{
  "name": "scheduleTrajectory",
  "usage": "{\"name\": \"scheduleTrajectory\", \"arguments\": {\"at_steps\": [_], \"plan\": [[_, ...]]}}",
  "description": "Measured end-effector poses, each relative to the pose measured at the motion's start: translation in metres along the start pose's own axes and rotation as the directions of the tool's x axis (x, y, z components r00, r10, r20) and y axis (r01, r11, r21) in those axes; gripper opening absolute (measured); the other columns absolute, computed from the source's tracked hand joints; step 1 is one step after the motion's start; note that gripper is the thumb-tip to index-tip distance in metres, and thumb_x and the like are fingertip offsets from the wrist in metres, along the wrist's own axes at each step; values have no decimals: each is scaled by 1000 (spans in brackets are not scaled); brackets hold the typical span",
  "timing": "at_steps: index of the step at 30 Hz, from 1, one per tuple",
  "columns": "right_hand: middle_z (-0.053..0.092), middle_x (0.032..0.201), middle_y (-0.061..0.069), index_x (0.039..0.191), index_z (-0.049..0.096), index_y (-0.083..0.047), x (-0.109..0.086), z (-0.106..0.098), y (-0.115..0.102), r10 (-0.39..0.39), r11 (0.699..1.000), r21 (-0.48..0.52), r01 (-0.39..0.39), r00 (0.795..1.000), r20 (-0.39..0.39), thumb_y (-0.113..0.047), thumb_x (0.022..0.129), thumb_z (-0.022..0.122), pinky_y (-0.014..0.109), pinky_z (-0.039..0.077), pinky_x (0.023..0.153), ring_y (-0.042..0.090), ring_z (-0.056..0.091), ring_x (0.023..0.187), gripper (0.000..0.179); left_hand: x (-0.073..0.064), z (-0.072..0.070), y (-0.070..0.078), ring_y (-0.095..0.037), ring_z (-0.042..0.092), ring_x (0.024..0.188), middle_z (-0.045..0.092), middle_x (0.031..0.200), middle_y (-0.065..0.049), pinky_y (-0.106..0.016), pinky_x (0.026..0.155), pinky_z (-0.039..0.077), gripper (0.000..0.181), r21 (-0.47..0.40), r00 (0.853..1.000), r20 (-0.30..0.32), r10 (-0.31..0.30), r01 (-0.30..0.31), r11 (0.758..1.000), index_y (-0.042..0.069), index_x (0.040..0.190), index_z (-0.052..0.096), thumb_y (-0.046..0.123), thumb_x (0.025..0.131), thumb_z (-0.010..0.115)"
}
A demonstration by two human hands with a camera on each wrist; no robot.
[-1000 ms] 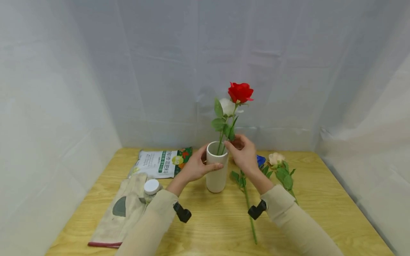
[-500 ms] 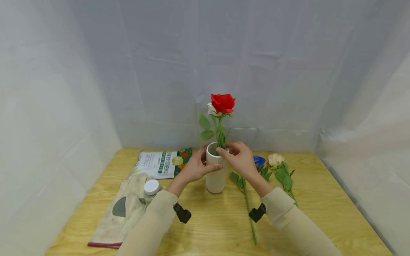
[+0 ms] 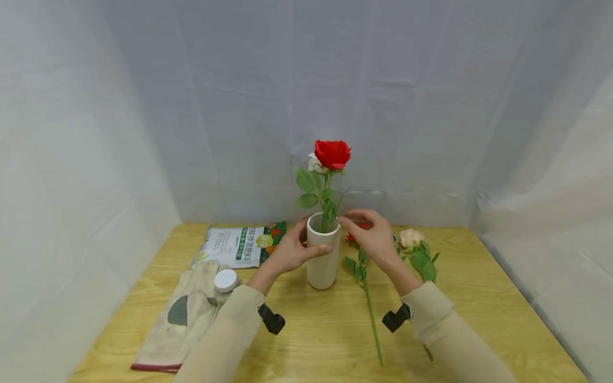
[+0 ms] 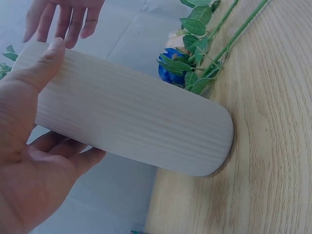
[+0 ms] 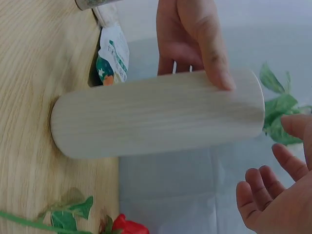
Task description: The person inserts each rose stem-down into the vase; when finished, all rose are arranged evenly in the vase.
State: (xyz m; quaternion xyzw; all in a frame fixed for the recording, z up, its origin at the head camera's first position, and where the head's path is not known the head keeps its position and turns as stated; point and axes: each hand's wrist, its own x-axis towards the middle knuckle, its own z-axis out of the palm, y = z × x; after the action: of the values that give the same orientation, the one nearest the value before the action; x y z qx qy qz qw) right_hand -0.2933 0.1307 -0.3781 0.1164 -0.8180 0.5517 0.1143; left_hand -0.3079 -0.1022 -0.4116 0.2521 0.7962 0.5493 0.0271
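- We see beige gloves (image 3: 193, 314) lying flat, a white-lidded jar (image 3: 226, 281) at their edge and a printed bag (image 3: 232, 246) behind
- The left hand (image 3: 291, 251) grips the white vase (image 3: 323, 270) near its rim, thumb across the front; the vase stands upright on the wooden table (image 3: 311, 340)
- In it we find a white rose (image 3: 314, 164), partly behind the standing red rose (image 3: 332, 154)
- The right hand (image 3: 378, 243) has its fingers loosely spread, holding nothing, beside the rim (whether it touches a leaf, we cannot tell)
- Beyond lie another red rose (image 5: 129, 225), a blue rose (image 4: 168, 77) and a cream rose (image 3: 411, 238)
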Motion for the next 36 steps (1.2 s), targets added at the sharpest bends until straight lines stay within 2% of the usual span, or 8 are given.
{"name": "scheduleTrajectory", "arguments": {"at_steps": [5,8,10,13,18,21,27,36], "plan": [[73,124,15,127,74,-8,2,-21,9,23,1000,-14,-24,998,-67,-39,99,75,26,57,83,26,69,110,41,-1,-2,1,-34,58,139,54,155,-10,-54,108,54,83,-5,1000,3,-2,2,1000,23,164,35,26,96,81],[73,125,15,129,73,-8,1,-37,15,63,997,-42,-67,994,-88,-41,100,73,25,55,83,14,68,103,44,0,-2,0,-34,58,138,55,154,-11,-54,108,55,83,-13,1000,2,-5,5,1000,23,164,35,25,95,81],[73,124,12,130,72,-8,0,-49,19,89,994,-51,-95,990,-107,-43,100,73,24,55,83,6,65,99,46,0,-2,0,-34,58,138,55,154,-11,-54,109,54,83,-14,1000,0,-5,5,1000,23,164,35,24,95,81],[73,115,0,130,72,-7,-4,-66,27,116,991,-50,-123,984,-136,-44,100,73,21,54,80,0,62,94,48,0,-2,-1,-34,59,138,56,153,-11,-55,109,54,83,-13,1000,-1,-5,5,1000,23,165,35,25,96,81],[67,99,-23,131,69,-2,-10,-90,41,120,992,-23,-126,978,-171,-42,101,72,16,55,75,-2,64,93,50,0,-2,-1,-34,59,138,56,154,-11,-55,110,53,83,-5,1000,-5,-13,13,1000,23,165,35,26,96,81],[63,101,-28,136,66,-1,-16,-103,50,131,990,-39,-139,977,-168,-41,103,69,14,55,77,-7,62,94,52,1,-2,-2,-34,59,138,56,153,-11,-54,110,53,83,-10,1000,-9,-17,16,1000,23,164,35,25,95,81],[60,100,-32,140,63,0,-28,-124,71,179,978,-74,-196,965,-192,-41,103,68,13,56,77,-12,59,90,56,1,-1,-2,-35,59,137,56,153,-14,-53,109,54,83,-27,1000,2,7,-7,1000,22,165,35,20,96,81],[60,96,-32,140,61,3,-43,-142,101,231,964,-77,-254,946,-227,-40,102,72,16,58,72,-11,60,86,58,1,-2,-1,-34,57,139,54,155,-11,-55,111,52,83,-21,1000,-2,-5,5,1000,24,164,35,22,95,81]]}}
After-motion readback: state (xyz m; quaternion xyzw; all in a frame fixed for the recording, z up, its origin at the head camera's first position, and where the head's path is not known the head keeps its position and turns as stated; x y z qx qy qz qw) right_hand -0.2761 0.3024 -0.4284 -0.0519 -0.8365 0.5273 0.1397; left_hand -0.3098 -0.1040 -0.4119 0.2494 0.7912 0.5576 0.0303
